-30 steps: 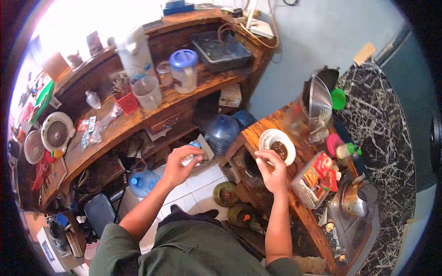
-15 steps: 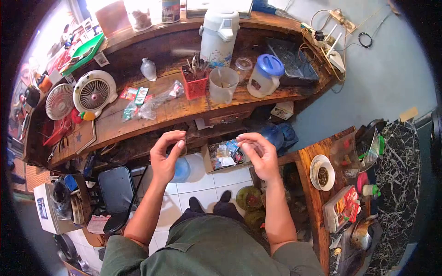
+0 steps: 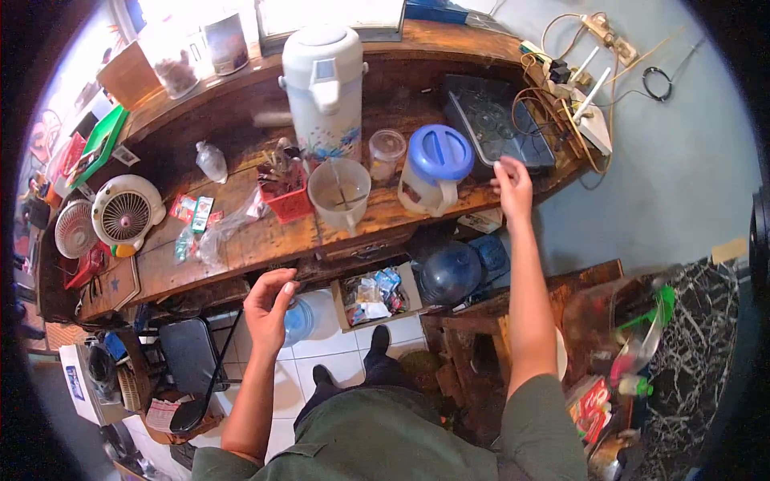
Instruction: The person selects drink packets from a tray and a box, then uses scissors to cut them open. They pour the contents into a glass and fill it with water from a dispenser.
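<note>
My right hand [image 3: 513,191] reaches out over the counter's right end, fingers loosely apart and nothing visible in them. Its fingertips overlap the front corner of a dark tray [image 3: 525,148]. Just left of it stands a clear pitcher [image 3: 417,191] with a blue lid [image 3: 440,152]. In front of the counter's near edge hangs my left hand [image 3: 270,309], thumb held away from the bent fingers, with nothing in its grasp. Below that hand, a pale blue round container [image 3: 298,322] sits on the floor.
A clear measuring jug [image 3: 339,192], a red basket of utensils [image 3: 284,200] and a tall white thermos [image 3: 324,96] stand on the wooden counter [image 3: 164,272]. A fan [image 3: 126,210] is at left. Below are a box of packets [image 3: 342,309] and a folding chair [image 3: 187,349]; a wooden bench [image 3: 589,289] is at right.
My right hand has moved forward and right, up to the dark tray beside the pitcher. My left hand is slightly lower and further left. The view has shifted closer to the counter.
</note>
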